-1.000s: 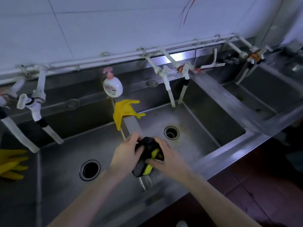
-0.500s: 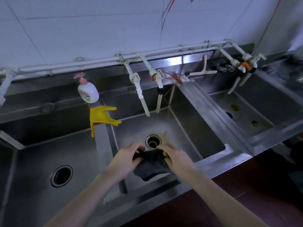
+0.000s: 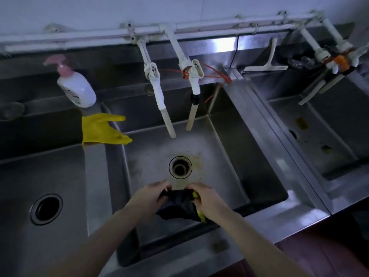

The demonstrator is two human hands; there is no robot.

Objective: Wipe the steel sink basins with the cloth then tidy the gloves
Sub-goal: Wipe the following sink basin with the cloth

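Both hands hold the dark cloth (image 3: 177, 206) over the middle basin (image 3: 229, 156), at 6 o'clock from its drain (image 3: 180, 167). The left hand (image 3: 151, 195) fingers pinch its left edge; the right hand (image 3: 206, 198) fingers are clamped on its right edge. A yellow glove (image 3: 101, 129) drapes over the divider at 10 o'clock.

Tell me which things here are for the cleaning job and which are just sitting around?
For the job:
- dark cloth, held by left hand and right hand
- middle basin
- yellow glove on the divider

Just sitting around:
- soap bottle
- white squeegee
- taps
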